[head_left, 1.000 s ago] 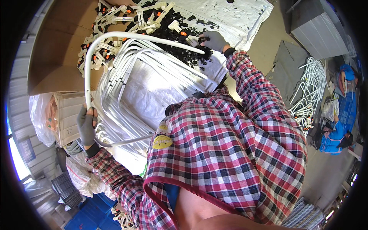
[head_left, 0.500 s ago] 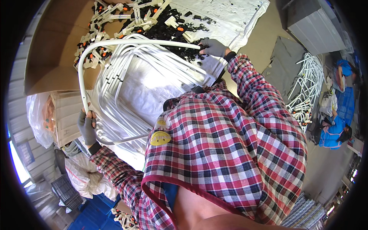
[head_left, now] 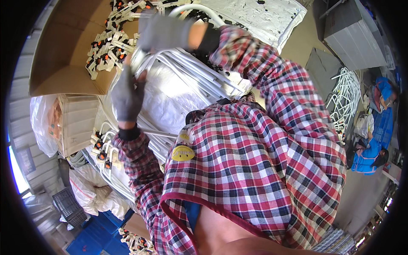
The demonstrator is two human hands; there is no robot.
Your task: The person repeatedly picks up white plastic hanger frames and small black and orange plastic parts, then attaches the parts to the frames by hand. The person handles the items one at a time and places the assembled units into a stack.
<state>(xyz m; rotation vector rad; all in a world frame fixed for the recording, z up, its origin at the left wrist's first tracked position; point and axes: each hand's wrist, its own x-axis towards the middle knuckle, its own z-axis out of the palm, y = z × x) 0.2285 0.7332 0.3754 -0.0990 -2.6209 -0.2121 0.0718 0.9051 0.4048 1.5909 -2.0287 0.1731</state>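
My left hand (head_left: 128,93), in a grey fingerless glove, is raised at the left edge of a stack of bent white tubes (head_left: 191,70). Its thumb and a finger show apart, with nothing visible between them. Smeared by motion, my right hand (head_left: 163,34) is above the far left end of the stack, and its fingers cannot be made out. Just beyond it curves a single bent white tube (head_left: 199,7); whether the hand grips it is hidden. Many off-white clips with black and orange parts (head_left: 110,46) lie in and beside the cardboard box.
The large cardboard box (head_left: 63,63) stands at far left. A white sheet (head_left: 272,17) with small black parts spreads at the back. More bent tubes (head_left: 346,91) lie on the floor at right, near a person in blue (head_left: 367,153). Tubes with black ends (head_left: 104,151) rest at left.
My right hand has swept left across the stack, and my left hand has moved up and right. The bent tube held between them has shifted; only its far curve shows now.
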